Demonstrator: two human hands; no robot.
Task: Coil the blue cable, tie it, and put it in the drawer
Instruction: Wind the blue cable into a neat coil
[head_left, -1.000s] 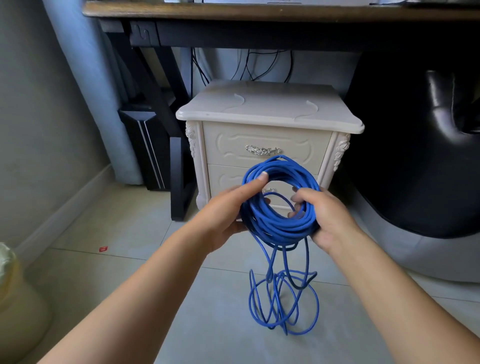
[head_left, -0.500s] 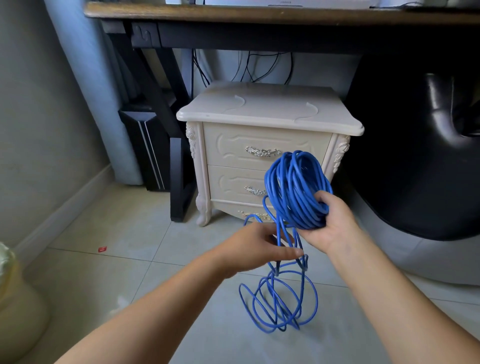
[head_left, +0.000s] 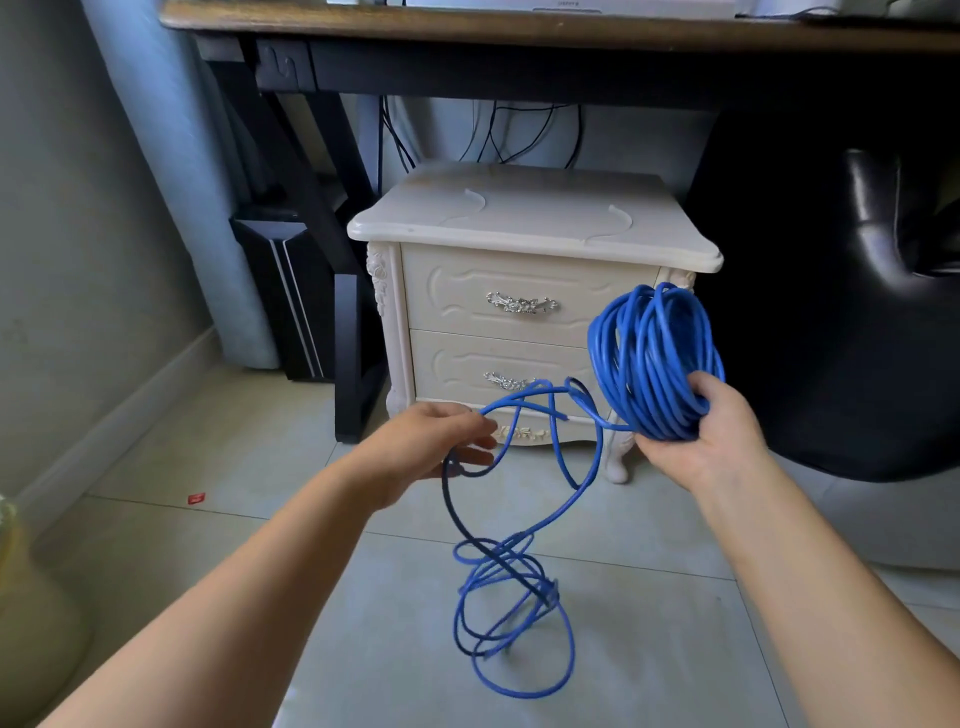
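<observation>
Gripping the wound bundle of the blue cable (head_left: 655, 358), the right hand (head_left: 706, 441) has its fingers curled under the loops and its thumb over them. We log the bundle as roughly upright, held in the air in front of the right front corner of the cream nightstand (head_left: 530, 228).

One strand leaves the bundle and runs leftward to the left hand (head_left: 426, 447), whose fingers are loosely curled round it. From that hand the slack drops to the tiled floor (head_left: 208, 571), where we see several loose loops (head_left: 519, 577) lying tangled between the two forearms.

Upper drawer (head_left: 457, 291) and lower drawer (head_left: 447, 364) are both closed, each with an ornate silver handle (head_left: 521, 303).

The nightstand stands under a desk (head_left: 519, 31) with a wooden top and dark frame. Black wires (head_left: 498, 130) hang behind it. We note a black chair (head_left: 857, 322) just to its right and a black box with pale stripes (head_left: 280, 291) to its left, behind the desk leg. A small red scrap (head_left: 196, 498) lies on the floor nearer the left wall.
</observation>
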